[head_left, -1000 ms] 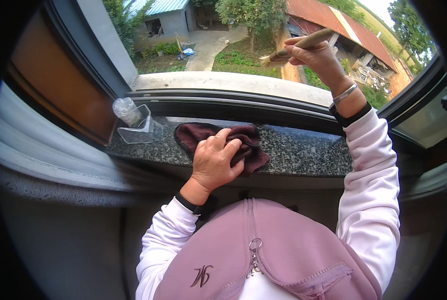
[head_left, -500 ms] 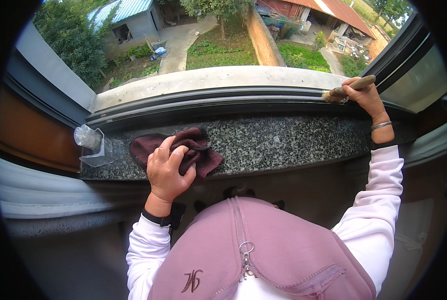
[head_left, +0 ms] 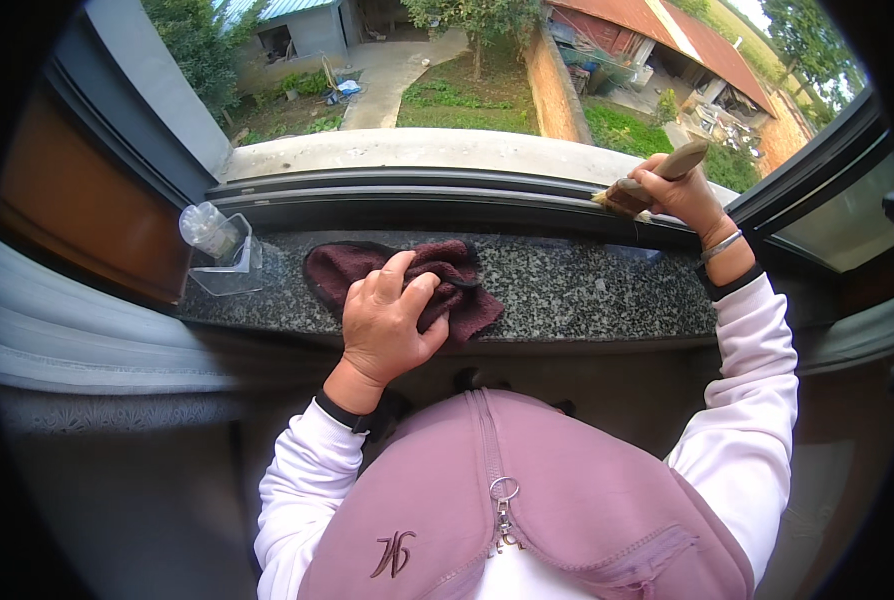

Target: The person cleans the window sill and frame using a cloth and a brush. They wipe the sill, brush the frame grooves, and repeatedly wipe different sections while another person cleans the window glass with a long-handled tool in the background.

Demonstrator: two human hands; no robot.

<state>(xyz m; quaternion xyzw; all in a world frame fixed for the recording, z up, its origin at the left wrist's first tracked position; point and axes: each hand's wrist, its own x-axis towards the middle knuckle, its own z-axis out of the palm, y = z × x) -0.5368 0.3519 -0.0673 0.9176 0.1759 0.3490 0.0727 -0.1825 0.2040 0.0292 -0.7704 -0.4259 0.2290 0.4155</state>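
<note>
My right hand (head_left: 689,205) grips a flat paintbrush (head_left: 683,160) by its wooden handle. The brush is tilted, its pale bristles pointing left and down at the dark metal window track (head_left: 447,190), close to or touching it. On the speckled granite sill (head_left: 587,290), a crumpled maroon cloth (head_left: 347,266) lies under my left hand (head_left: 392,315). The fingers of that hand are bent and closed into its folds.
At the sill's left end stands a clear plastic holder (head_left: 237,284) with a clear bottle-like thing (head_left: 207,228) leaning in it. White curtains (head_left: 87,350) hang at the left. A pale outer ledge (head_left: 397,148) runs beyond the track, with a yard below.
My right hand has moved the brush leftward along the window track. My left hand stays on the cloth, and the whole view has shifted slightly.
</note>
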